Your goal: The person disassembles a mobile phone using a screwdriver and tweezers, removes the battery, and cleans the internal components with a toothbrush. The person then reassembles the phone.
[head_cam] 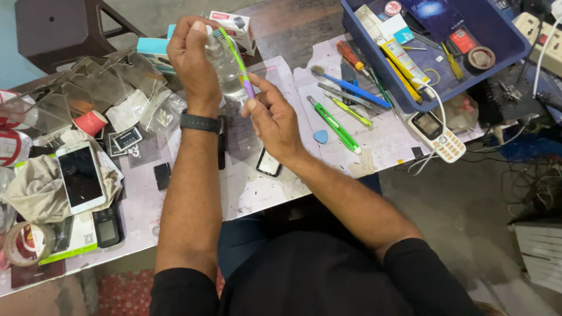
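Both hands worked above the tabletop's (257,187) middle: the left hand (193,58) gripped a small clear plastic bottle (227,70), tilted, while the right hand (272,120) pinched a green-and-purple toothbrush (237,58) against it, seemingly wetting bristles.

phone repair bench (screwdrivers (353,58), loose phones (81,176)).

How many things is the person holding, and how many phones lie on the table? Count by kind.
Clear bottle, in left hand: 1
Toothbrush, in right hand: 1
White smartphone: 1
White keypad phone: 1
Black keypad phone: 1
Total: 5
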